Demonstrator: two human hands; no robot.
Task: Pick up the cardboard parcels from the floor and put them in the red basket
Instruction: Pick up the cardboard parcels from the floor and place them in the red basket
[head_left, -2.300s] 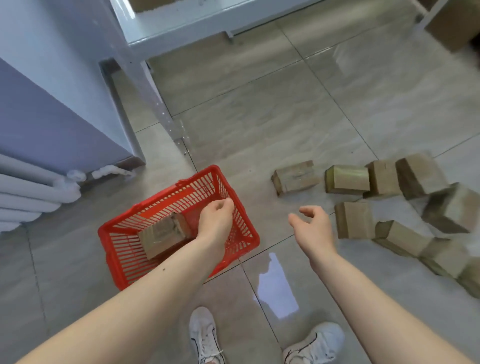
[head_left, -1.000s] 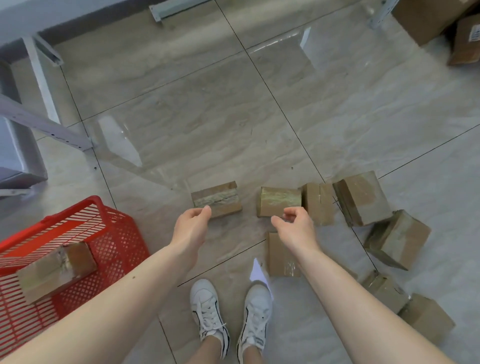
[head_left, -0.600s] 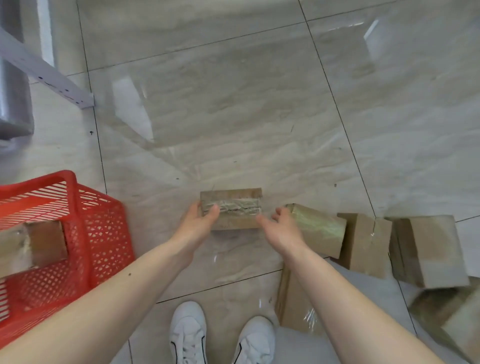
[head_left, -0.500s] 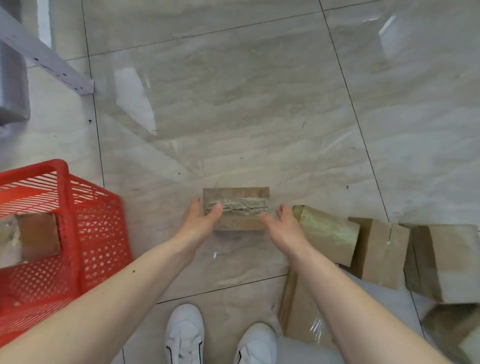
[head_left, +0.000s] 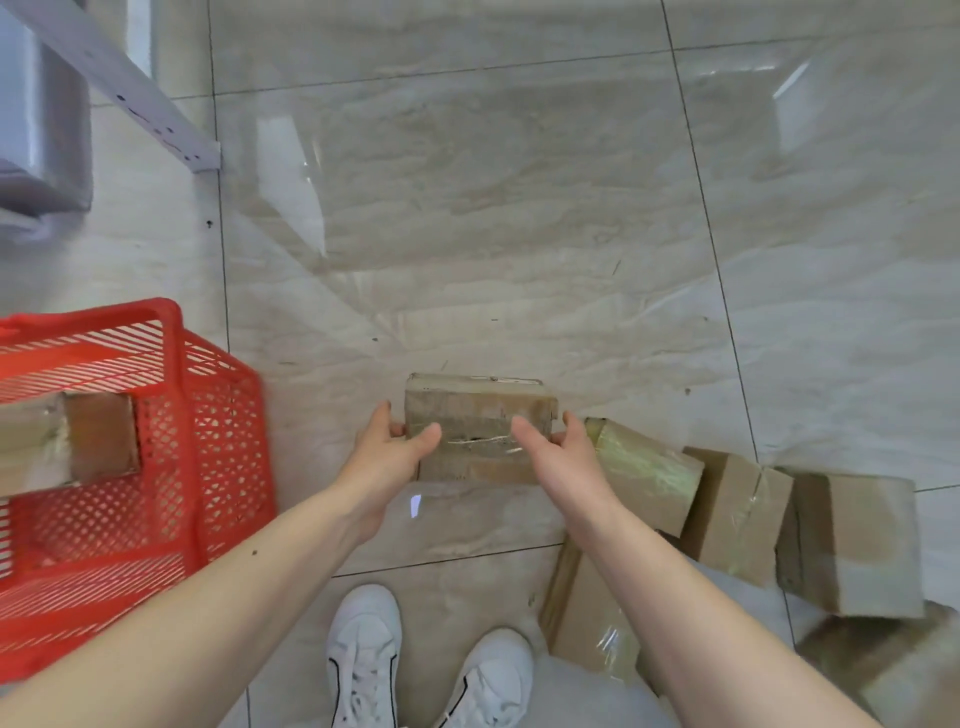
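A taped cardboard parcel (head_left: 478, 421) is held between my two hands just above the tiled floor, ahead of my feet. My left hand (head_left: 387, 457) grips its left end, thumb on the near face and fingers behind. My right hand (head_left: 558, 460) grips its right end the same way. The red basket (head_left: 208, 441) stands on the floor to the left, with one parcel (head_left: 78, 447) lying inside it. Several more parcels lie to the right: a tape-covered one (head_left: 647, 473), a brown one (head_left: 737, 514), a bigger one (head_left: 852, 540) and a flat one (head_left: 587, 618) under my right forearm.
A pale metal shelf leg (head_left: 130, 98) slants across the upper left, next to a grey unit (head_left: 36, 130). My white shoes (head_left: 363, 660) stand at the bottom centre. Glossy beige tiles stretch ahead of the parcel.
Both hands have closed onto the ends of the parcel and tipped it up off the floor toward me. Earlier the left hand was over the basket and both hands were empty.
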